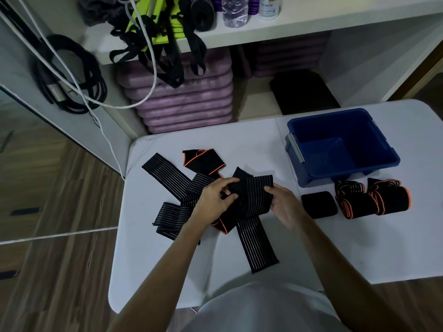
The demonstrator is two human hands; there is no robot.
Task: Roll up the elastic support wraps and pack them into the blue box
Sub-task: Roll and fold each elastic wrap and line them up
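A heap of loose black wraps lies on the white table (pixel 167 271). A striped wrap (pixel 254 195) in the middle of the heap is gripped by both hands: my left hand (pixel 215 200) pinches its left side, my right hand (pixel 285 204) holds its right edge. Its tail (pixel 259 248) trails toward me. Another striped wrap (pixel 165 173) stretches to the far left. An orange-edged wrap (pixel 203 159) lies behind the heap. The blue box (pixel 383 161) stands at the right with nothing visible inside. In front of it sit a plain black roll (pixel 318 204) and two orange-edged rolls (pixel 354 200), (pixel 393 200).
White shelving behind the table holds purple pads (pixel 182 101), black straps (pixel 167 56), a bottle (pixel 235 10) and a black pad (pixel 304 92). Black and white cables (pixel 72 75) hang at the left. Wooden floor lies left of the table.
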